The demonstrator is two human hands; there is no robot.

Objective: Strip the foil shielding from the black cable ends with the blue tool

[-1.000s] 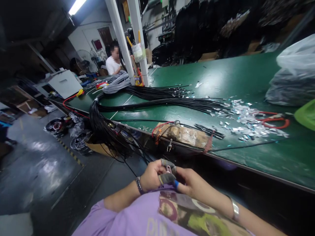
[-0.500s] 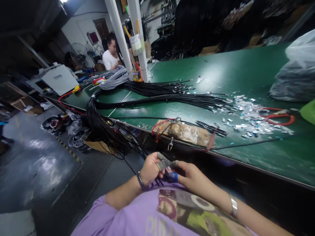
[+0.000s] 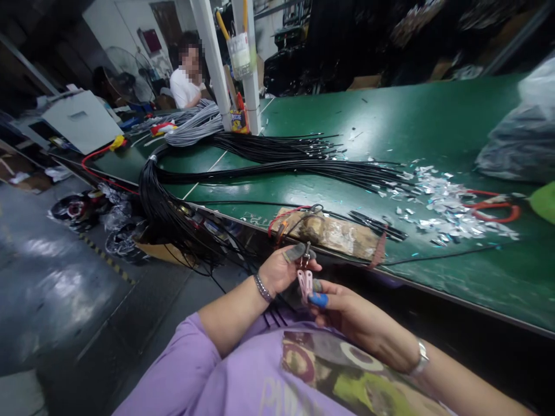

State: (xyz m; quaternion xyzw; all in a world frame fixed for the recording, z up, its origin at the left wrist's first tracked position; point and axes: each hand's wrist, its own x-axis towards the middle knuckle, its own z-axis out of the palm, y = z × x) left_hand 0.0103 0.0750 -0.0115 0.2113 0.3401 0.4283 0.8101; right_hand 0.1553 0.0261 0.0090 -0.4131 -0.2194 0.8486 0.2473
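My right hand [image 3: 336, 303], with blue tape on a finger, is closed on a small pink two-armed tool [image 3: 306, 284] with slotted arms. The arms point up toward my left hand [image 3: 284, 268]. That hand, with grey tape on the thumb, is closed beside the small metal prong [image 3: 307, 253] at the table edge; what lies in its fingers is hidden. Behind the prong sits a worn wooden block [image 3: 342, 236] with wire and cord tied round it. Thin black cables [image 3: 273, 316] hang below my hands, in front of my purple shirt.
Long bundles of black cable [image 3: 277, 169] lie on the green table [image 3: 390, 127] and hang over its front edge. Silvery scraps [image 3: 451, 202], orange-handled scissors [image 3: 494, 211] and a filled plastic bag [image 3: 511, 138] are at right. A person [image 3: 186, 81] sits behind grey cables [image 3: 195, 124].
My hands have moved up toward the metal prong and drawn slightly apart. The pink tool, mostly hidden between my fingers before, now shows in my right hand. The view has shifted slightly.
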